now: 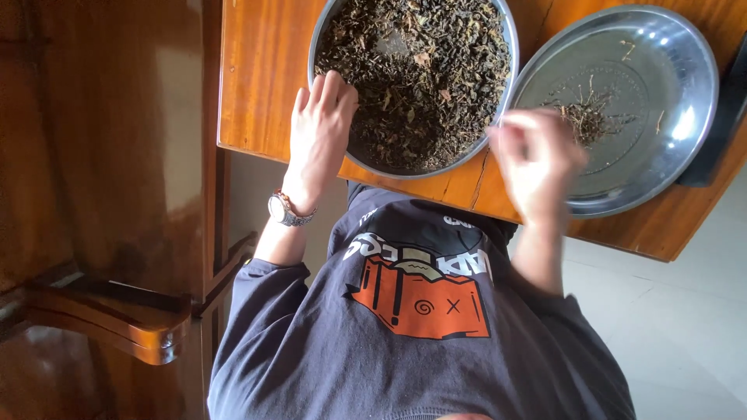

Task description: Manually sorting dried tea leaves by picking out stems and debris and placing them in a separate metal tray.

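Left hand point(320, 128) flat, fingers spread on leaf bowl point(506, 47) rim; right hand point(537, 159) blurred, grip unclear, over steel plate point(692, 70) right of bowl. Small stem pile point(585, 118) on plate; judged early, bowl mostly full.

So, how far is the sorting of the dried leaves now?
Done: only a small heap of stems lies in the right plate.
In hand: the left hand rests on the leaves at the near rim of the left plate; the right hand, blurred, is between the two plates.
Left: the left plate is nearly full of leaves, so most appears unsorted.
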